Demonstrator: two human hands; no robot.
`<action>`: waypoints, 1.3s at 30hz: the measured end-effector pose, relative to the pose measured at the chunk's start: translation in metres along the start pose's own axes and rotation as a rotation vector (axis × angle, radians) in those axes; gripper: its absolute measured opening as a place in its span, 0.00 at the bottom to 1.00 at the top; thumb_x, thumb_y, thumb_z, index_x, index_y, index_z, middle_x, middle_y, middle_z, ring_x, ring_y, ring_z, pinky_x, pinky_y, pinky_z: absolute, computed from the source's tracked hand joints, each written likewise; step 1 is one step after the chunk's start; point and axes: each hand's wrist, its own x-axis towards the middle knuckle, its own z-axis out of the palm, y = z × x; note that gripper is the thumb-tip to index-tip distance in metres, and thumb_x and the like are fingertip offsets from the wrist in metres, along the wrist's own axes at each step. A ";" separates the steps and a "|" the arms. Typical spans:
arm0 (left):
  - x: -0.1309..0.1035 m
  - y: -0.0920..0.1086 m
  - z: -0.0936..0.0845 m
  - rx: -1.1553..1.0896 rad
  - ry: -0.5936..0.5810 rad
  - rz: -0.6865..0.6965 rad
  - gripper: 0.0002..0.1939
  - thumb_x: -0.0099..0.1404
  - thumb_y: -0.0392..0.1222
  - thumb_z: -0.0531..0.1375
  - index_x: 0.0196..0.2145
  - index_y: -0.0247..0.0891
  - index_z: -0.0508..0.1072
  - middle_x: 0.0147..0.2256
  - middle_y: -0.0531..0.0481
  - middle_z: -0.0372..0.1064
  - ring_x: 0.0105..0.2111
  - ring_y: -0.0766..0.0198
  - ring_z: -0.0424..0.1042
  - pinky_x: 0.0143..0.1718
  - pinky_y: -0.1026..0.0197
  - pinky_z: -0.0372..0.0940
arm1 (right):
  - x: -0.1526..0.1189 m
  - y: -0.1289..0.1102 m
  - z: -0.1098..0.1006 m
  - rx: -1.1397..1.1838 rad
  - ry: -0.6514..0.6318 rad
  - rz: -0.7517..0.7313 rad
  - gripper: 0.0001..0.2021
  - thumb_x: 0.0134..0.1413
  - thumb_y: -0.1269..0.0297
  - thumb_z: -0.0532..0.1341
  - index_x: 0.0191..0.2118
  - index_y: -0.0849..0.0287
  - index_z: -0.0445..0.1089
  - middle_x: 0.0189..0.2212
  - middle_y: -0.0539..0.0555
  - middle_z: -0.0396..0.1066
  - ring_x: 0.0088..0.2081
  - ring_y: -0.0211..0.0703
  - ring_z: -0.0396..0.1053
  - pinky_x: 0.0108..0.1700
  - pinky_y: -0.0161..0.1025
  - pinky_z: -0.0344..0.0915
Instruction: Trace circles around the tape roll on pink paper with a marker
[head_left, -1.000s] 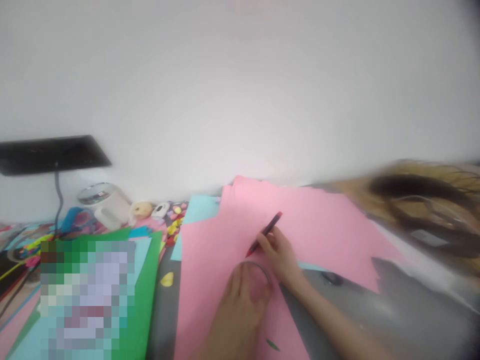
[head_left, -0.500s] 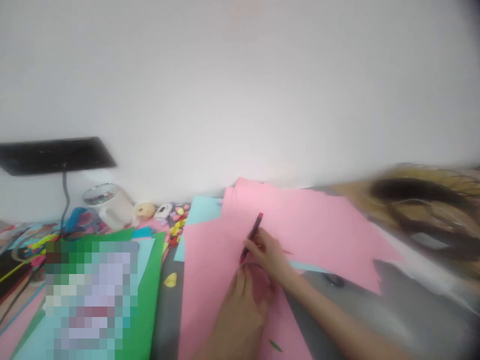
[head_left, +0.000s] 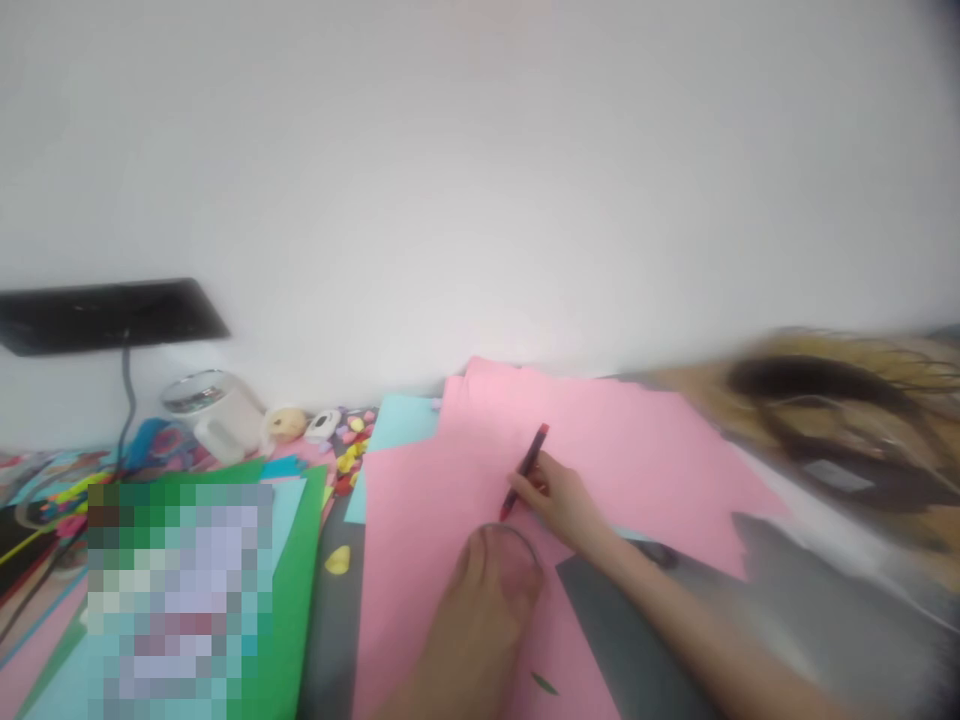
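Note:
A black pen with red ends (head_left: 526, 468) is pinched in my right hand (head_left: 559, 495), its tip low over the pink sheet (head_left: 405, 540). My left hand (head_left: 480, 610) grips a round, clear object with a thin dark rim (head_left: 523, 545) from both sides and keeps it on that sheet. The pen tip is at the rim's upper edge. What the round object is, I cannot make out. A small green leaf-shaped piece (head_left: 544, 684) lies below my left hand.
More pink sheets (head_left: 600, 440) spread behind. Green paper (head_left: 296, 610), a yellow petal-like piece (head_left: 338, 559), a white mug (head_left: 225, 420) and small colourful pieces (head_left: 351, 458) are on the left. A dark bag-like item (head_left: 862, 440) stands right; a black panel (head_left: 112, 315) is upper left.
My right hand and the pen have moved right along the round object's upper edge. More of the rim now shows. My left hand stays nearly in place.

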 end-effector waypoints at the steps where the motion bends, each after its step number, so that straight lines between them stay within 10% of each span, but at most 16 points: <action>1: 0.001 0.000 -0.001 0.007 -0.019 -0.004 0.27 0.53 0.27 0.50 0.51 0.33 0.62 0.51 0.33 0.61 0.50 0.46 0.60 0.47 0.47 0.58 | -0.002 0.002 -0.003 -0.004 0.012 0.009 0.11 0.53 0.55 0.55 0.31 0.58 0.61 0.24 0.52 0.71 0.27 0.46 0.70 0.30 0.40 0.62; 16: 0.012 -0.002 -0.017 -0.204 -0.138 -0.060 0.17 0.62 0.27 0.45 0.46 0.37 0.63 0.46 0.43 0.63 0.45 0.56 0.62 0.45 0.53 0.61 | -0.048 0.014 -0.019 0.522 0.161 0.159 0.16 0.46 0.51 0.62 0.34 0.57 0.60 0.30 0.57 0.77 0.31 0.52 0.76 0.36 0.46 0.73; 39: 0.010 -0.005 -0.005 -0.310 -0.171 -0.125 0.11 0.64 0.29 0.49 0.43 0.39 0.63 0.44 0.47 0.62 0.42 0.61 0.60 0.44 0.57 0.59 | -0.087 0.005 -0.021 0.214 0.211 0.111 0.11 0.46 0.55 0.56 0.28 0.58 0.66 0.24 0.57 0.75 0.29 0.52 0.75 0.33 0.42 0.72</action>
